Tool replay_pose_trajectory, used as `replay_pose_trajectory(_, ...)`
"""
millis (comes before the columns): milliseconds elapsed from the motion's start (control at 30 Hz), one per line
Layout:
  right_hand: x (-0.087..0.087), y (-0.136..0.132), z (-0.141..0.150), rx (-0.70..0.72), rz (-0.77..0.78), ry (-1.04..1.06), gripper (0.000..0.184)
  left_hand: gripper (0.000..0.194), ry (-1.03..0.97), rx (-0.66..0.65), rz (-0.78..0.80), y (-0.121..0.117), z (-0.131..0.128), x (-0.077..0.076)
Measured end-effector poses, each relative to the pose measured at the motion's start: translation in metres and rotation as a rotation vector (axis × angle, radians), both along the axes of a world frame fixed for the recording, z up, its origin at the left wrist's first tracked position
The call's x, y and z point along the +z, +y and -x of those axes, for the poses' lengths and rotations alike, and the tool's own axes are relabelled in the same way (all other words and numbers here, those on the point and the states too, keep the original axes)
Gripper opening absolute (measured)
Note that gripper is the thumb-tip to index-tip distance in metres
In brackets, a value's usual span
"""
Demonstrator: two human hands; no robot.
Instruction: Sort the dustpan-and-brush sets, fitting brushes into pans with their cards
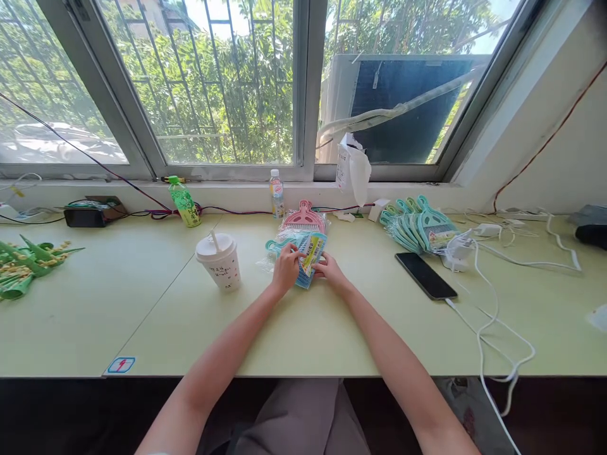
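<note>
Between my hands is a small blue dustpan-and-brush set (pixel 303 279) in clear wrap, tilted on the table, with a yellow and blue printed label. My left hand (pixel 286 268) grips its left side, fingers bent over the front. At the right edge, the fingers of my right hand (pixel 331 272) are closed on the wrap and label. Just behind lies a pink dustpan-and-brush set (pixel 305 218), its lower part covered by the blue one. Off to the right is a pile of green wrapped dustpan sets (pixel 417 224).
A lidded white cup (pixel 219 262) with a straw stands left of my arms. A green bottle (pixel 184 203) and a clear bottle (pixel 276 194) are by the window. On the right lie a black phone (pixel 425 276) and white cables (pixel 497 322). Green plastic pieces (pixel 28 265) sit far left.
</note>
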State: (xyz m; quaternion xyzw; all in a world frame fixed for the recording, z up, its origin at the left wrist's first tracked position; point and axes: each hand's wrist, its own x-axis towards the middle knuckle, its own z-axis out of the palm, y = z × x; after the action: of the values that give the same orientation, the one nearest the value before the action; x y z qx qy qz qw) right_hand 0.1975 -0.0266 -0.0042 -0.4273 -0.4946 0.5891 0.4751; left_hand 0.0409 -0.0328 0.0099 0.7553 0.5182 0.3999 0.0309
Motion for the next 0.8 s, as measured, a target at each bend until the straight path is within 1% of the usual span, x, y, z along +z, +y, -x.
replay_pose_trajectory(133, 0.001, 0.0, 0.0, 0.007, 0.0, -0.012, 0.039, 0.028, -0.012, 0.045, -0.011, -0.004, -0.005, 0.004)
replay_pose_trajectory(200, 0.001, 0.0, -0.001, 0.002, -0.005, -0.014, 0.039, 0.027, -0.011, 0.079, 0.02, -0.006, -0.007, 0.006)
replay_pose_trajectory(267, 0.0, 0.001, -0.002, -0.003, -0.008, -0.015, 0.038, 0.032, -0.038, 0.117, 0.075, -0.005, -0.007, 0.008)
replay_pose_trajectory(333, -0.001, 0.002, -0.003, -0.007, -0.005, -0.018, 0.038, 0.043, -0.047, 0.145, 0.109, -0.004, -0.006, 0.009)
replay_pose_trajectory(400, -0.001, 0.003, -0.003, -0.019, 0.0, -0.021, 0.038, 0.05, 0.011, 0.165, 0.094, -0.003, -0.004, 0.008)
replay_pose_trajectory(433, -0.001, 0.003, -0.003, -0.026, 0.002, -0.019, 0.038, 0.049, 0.06, 0.168, 0.077, -0.003, -0.004, 0.008)
replay_pose_trajectory(533, -0.001, 0.003, -0.004, -0.043, 0.004, 0.009, 0.036, 0.032, 0.215, 0.121, 0.029, -0.005, -0.004, 0.005)
replay_pose_trajectory(600, -0.001, 0.004, -0.005, -0.054, 0.003, 0.023, 0.036, 0.023, 0.279, 0.078, 0.014, -0.007, -0.006, 0.004)
replay_pose_trajectory(667, -0.001, 0.004, -0.006, -0.069, 0.006, 0.032, 0.035, 0.026, 0.311, 0.062, 0.024, -0.01, -0.009, 0.003)
replay_pose_trajectory(800, -0.001, 0.005, -0.005, -0.089, 0.018, 0.056, 0.033, 0.032, 0.331, 0.093, 0.064, -0.013, -0.013, 0.003)
